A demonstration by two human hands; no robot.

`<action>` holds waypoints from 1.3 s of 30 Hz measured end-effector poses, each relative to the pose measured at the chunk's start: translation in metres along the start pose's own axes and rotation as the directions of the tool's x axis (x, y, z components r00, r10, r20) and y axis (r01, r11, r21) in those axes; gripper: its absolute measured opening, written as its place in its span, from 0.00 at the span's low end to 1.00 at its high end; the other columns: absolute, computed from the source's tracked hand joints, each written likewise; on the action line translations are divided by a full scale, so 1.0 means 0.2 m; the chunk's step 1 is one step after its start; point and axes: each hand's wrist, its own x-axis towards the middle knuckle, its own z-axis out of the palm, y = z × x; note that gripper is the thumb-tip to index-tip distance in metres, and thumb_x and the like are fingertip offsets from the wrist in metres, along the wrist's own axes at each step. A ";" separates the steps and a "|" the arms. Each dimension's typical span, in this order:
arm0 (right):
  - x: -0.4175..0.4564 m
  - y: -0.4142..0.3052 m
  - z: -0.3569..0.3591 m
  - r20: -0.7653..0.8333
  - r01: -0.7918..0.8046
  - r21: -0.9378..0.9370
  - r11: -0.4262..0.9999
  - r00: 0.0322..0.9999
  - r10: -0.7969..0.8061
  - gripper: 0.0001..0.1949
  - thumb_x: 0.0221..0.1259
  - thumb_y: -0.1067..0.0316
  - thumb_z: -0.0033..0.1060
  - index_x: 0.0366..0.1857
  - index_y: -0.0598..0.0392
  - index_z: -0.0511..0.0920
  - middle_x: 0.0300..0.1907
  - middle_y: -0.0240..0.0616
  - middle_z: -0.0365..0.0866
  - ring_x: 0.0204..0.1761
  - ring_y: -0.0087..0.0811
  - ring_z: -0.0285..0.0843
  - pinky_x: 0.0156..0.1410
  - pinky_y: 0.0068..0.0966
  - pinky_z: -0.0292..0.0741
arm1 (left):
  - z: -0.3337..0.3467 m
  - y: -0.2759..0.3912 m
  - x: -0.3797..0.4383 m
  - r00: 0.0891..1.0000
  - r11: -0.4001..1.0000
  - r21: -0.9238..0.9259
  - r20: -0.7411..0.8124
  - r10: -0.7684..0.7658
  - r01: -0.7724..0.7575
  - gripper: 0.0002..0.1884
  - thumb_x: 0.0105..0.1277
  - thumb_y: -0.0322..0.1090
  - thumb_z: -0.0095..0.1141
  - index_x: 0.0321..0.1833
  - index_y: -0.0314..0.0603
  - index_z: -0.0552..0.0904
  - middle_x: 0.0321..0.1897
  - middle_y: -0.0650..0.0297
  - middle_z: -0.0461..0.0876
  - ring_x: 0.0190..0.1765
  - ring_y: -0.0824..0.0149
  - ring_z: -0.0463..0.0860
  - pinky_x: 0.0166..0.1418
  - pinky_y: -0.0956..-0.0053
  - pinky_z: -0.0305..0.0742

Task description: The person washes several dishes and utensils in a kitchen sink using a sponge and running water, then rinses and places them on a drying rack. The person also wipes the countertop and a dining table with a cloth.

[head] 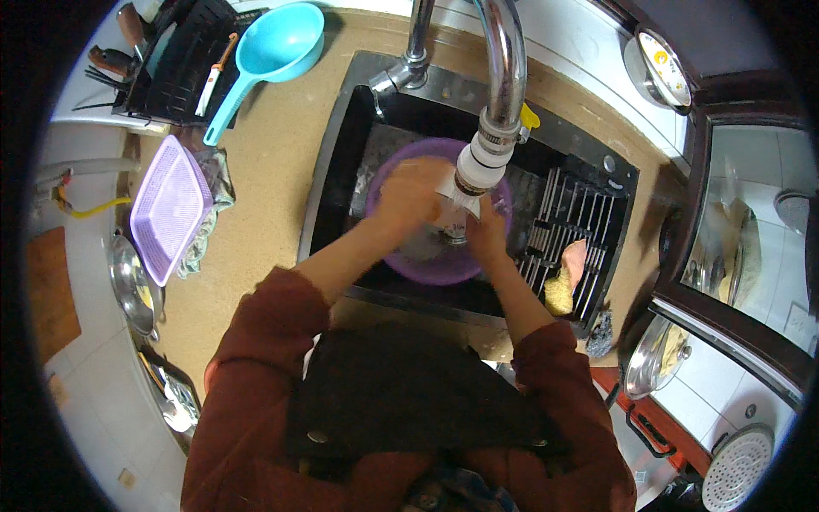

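A purple plastic basin (427,274) stands in the black sink (409,299). Both my hands are over the basin, under the white nozzle of a large curved chrome pipe (505,57). Between them is a clear container bearing print (453,224), perhaps a glass or cup, partly hidden by the nozzle. My left hand (413,195), blurred, is at its left and upper side, with the fingers hardly visible. My right hand (487,233) grips its right edge. A smaller chrome faucet (400,73) stands at the sink's back edge.
At the sink's right a wire rack (592,224) bears a sponge (560,291) and a pink cloth (574,259). A blue strainer or ladle (281,41), a black rack (185,70) with knives, and a lilac basket (169,211) lie left. A dark-framed glass cabinet door (697,211) juts in at right.
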 end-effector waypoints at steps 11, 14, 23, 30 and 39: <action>-0.13 -0.01 -0.11 0.116 -0.499 0.531 0.684 0.843 0.525 0.15 0.58 0.70 0.49 0.49 0.59 0.69 0.36 0.45 0.80 0.35 0.37 0.81 0.35 0.30 0.77 | 0.55 -0.31 0.11 0.868 0.516 -0.698 0.413 -0.274 0.496 0.16 0.56 0.41 0.55 0.46 0.47 0.78 0.44 0.48 0.77 0.45 0.51 0.79 0.43 0.63 0.75; -0.12 -0.06 -0.04 0.276 -0.563 0.792 0.234 0.673 0.686 0.16 0.59 0.68 0.49 0.51 0.58 0.68 0.39 0.41 0.79 0.35 0.35 0.81 0.33 0.32 0.78 | 0.49 -0.15 -0.01 0.685 0.430 -0.534 0.548 -0.479 0.728 0.20 0.59 0.38 0.51 0.54 0.40 0.73 0.52 0.44 0.72 0.50 0.51 0.77 0.50 0.66 0.73; -0.02 -0.01 0.29 0.348 -0.526 0.759 0.384 0.826 0.443 0.23 0.55 0.66 0.56 0.56 0.50 0.64 0.47 0.34 0.76 0.43 0.36 0.77 0.43 0.37 0.75 | 0.12 -0.14 -0.36 0.889 0.545 -0.767 0.069 -0.454 0.338 0.27 0.60 0.24 0.44 0.64 0.45 0.60 0.59 0.52 0.67 0.61 0.50 0.67 0.63 0.68 0.63; -0.08 -0.03 -0.17 0.090 0.092 0.072 0.993 0.991 -0.098 0.28 0.54 0.68 0.55 0.61 0.53 0.59 0.54 0.45 0.71 0.49 0.43 0.75 0.48 0.36 0.73 | 0.09 -0.22 -0.23 0.986 0.892 -0.423 -0.121 0.116 -0.156 0.25 0.58 0.26 0.45 0.62 0.45 0.64 0.60 0.54 0.67 0.61 0.55 0.68 0.63 0.67 0.65; -0.15 0.10 -0.90 -0.221 -0.020 -0.276 0.961 0.974 -0.043 0.27 0.50 0.75 0.54 0.57 0.50 0.61 0.48 0.47 0.74 0.48 0.46 0.75 0.48 0.37 0.73 | 0.54 0.11 0.08 0.978 0.269 -0.947 0.139 -0.158 0.178 0.19 0.60 0.32 0.54 0.54 0.38 0.71 0.49 0.59 0.76 0.47 0.63 0.77 0.50 0.70 0.72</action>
